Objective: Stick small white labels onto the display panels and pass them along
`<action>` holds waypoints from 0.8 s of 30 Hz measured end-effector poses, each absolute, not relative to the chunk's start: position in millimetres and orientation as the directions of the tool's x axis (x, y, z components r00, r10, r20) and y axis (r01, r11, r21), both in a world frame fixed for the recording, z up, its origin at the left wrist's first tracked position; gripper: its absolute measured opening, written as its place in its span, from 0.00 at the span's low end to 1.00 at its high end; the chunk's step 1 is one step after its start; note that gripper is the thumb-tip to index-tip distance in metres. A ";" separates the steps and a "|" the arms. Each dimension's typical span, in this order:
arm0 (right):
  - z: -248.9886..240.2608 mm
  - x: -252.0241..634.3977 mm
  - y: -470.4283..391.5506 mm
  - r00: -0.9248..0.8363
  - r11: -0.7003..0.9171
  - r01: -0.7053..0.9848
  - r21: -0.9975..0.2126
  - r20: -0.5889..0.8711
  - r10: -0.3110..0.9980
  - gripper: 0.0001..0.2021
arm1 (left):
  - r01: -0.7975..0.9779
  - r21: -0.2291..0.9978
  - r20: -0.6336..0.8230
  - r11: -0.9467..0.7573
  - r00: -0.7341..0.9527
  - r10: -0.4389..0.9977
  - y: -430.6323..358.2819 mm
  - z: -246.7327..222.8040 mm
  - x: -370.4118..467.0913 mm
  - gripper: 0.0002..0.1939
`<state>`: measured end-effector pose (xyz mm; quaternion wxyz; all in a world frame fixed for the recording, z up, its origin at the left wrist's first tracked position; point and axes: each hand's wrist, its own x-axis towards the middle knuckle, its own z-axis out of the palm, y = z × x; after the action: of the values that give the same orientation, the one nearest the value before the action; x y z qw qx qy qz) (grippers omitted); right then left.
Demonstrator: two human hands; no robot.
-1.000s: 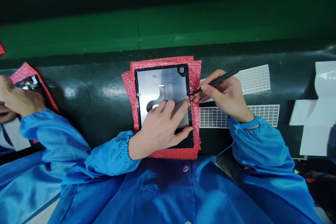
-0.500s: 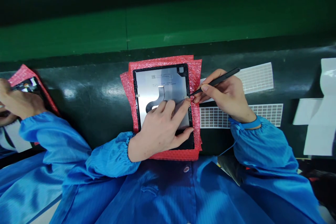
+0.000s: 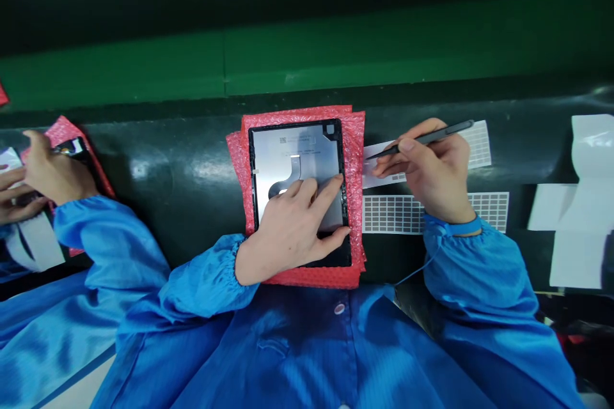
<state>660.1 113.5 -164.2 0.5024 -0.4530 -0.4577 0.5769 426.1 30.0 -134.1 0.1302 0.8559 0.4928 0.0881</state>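
An opened tablet (image 3: 273, 140), with a silvery panel, black frame and dark curved ribbon, lies on red bubble wrap (image 3: 354, 153). My left hand (image 3: 292, 223) rests across its lower half with fingers spread, the index fingertip pressing on the right edge. Black tweezers (image 3: 441, 133) are pinched in my right hand (image 3: 434, 166), right of the tablet. Their tip points left and down, over a white sheet of small labels (image 3: 377, 150); whether it touches the sheet I cannot tell. Below lies a second sheet of grey labels (image 3: 393, 214).
At the left, a co-worker's hands (image 3: 60, 172) are over another device on red bubble wrap (image 3: 98, 169). White papers (image 3: 582, 204) lie on the dark table at the far right. A green panel (image 3: 336, 51) runs along the back. A blue wrist strap (image 3: 460, 226) with a cord is on my right wrist.
My right hand has moved the tweezers right, from the tablet's right edge to over the upper label sheet. My left index fingertip now covers the spot where a small pale piece showed.
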 end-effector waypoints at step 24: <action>-174.4 693.6 126.1 0.282 -0.030 -0.204 -0.979 -0.088 0.955 0.08 | 0.476 0.871 0.035 0.121 -0.307 0.951 53.7 -134.8 294.1 0.20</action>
<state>693.6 126.1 -174.4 0.5997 -0.5305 -0.3542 0.4832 294.1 53.7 -134.8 0.2847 0.5150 0.6926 0.4172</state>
